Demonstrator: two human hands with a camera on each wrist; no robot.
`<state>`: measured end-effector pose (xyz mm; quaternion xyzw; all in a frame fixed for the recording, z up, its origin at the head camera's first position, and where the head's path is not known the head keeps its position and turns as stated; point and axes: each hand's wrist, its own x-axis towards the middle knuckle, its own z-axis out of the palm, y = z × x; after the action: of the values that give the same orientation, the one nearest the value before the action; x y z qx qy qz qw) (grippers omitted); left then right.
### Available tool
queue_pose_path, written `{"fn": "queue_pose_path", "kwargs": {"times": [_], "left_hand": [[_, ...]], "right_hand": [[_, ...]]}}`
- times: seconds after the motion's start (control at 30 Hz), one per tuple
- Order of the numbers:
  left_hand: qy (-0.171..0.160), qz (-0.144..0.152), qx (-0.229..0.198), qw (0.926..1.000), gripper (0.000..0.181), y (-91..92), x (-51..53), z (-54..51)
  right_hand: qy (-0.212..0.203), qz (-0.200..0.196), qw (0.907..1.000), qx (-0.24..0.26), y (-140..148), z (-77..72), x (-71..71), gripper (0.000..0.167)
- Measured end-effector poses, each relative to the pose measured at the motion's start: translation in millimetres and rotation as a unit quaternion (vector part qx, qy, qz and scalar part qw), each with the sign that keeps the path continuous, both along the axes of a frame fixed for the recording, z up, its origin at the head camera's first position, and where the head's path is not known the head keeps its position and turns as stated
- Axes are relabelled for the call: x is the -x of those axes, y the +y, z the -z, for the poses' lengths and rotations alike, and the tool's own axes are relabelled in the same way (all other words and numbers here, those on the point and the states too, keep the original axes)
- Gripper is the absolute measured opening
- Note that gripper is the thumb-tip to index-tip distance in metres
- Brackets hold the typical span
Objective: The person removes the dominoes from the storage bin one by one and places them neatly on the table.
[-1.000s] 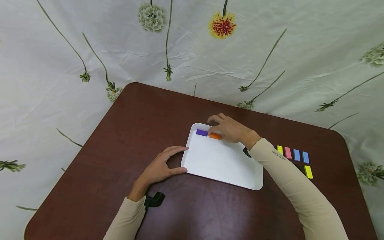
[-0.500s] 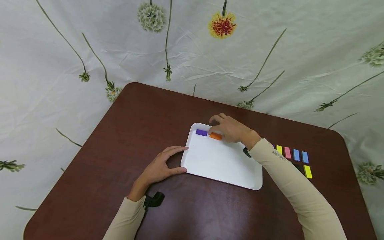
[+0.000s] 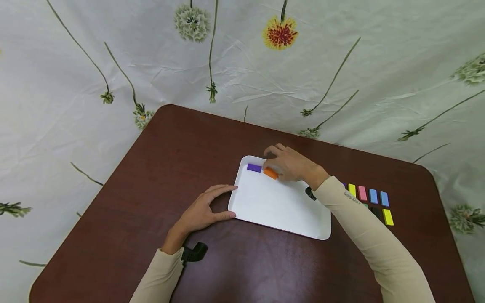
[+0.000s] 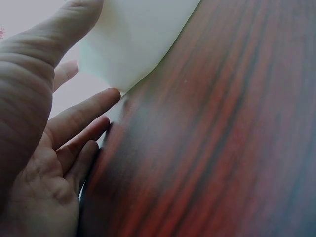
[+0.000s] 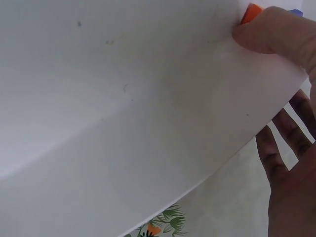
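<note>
A white tray (image 3: 280, 210) lies on the table with two small blocks near its far edge. The purple block (image 3: 254, 168) is in the far left corner area. Beside it, slightly turned, is the orange block (image 3: 270, 173), which my right hand (image 3: 294, 165) pinches at its ends between thumb and index finger. In the right wrist view the thumb covers most of the orange block (image 5: 251, 13), and the other fingers are outside the tray wall. My left hand (image 3: 202, 209) has its fingers spread, with thumb and index fingertip touching the tray's left side and near left corner.
Right of the tray, partly behind the right sleeve (image 3: 367, 227), small blocks stand in two rows: a yellow block (image 3: 352, 190), a pink block (image 3: 362, 193), blue blocks (image 3: 373, 196), a black block (image 3: 377, 213) and more. Behind the brown table (image 3: 197, 139) hangs a flowered cloth (image 3: 242, 50).
The orange block has turned slightly, its right end swinging toward the near side under the right hand's fingers. The left hand, tray and purple block have stayed put.
</note>
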<state>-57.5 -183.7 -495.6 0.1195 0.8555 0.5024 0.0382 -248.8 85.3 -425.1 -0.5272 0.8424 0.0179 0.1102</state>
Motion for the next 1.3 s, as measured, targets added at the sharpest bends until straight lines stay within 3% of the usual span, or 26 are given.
{"fn": "queue_pose_path", "kwargs": {"times": [0.33, 0.63, 0.83, 1.0, 1.3], "left_hand": [[0.0, 0.003, 0.001, 1.0, 0.07, -0.1, 0.7, 2.2], [-0.002, 0.004, 0.002, 1.0, 0.07, 0.0, -0.1, 0.2], [-0.001, 0.006, -0.001, 1.0, 0.07, -0.3, 0.2, -0.2], [-0.002, 0.004, 0.002, 1.0, 0.07, -0.5, 1.4, 0.2], [-0.001, 0.004, 0.004, 1.0, 0.069, -0.5, 1.4, 0.4]], "right_hand": [[-0.014, 0.016, 0.9992, 0.034, 4.3, -9.6, -2.9, 0.04], [-0.011, 0.037, 0.9977, 0.056, 21.8, -27.6, -6.8, 0.043], [-0.013, 0.053, 0.9948, 0.086, 45.7, -40.3, -5.7, 0.043], [0.017, 0.064, 0.9921, 0.106, 71.6, -44.6, -7.0, 0.042], [0.046, 0.112, 0.9893, 0.081, 120.6, -50.2, -18.1, 0.04]]}}
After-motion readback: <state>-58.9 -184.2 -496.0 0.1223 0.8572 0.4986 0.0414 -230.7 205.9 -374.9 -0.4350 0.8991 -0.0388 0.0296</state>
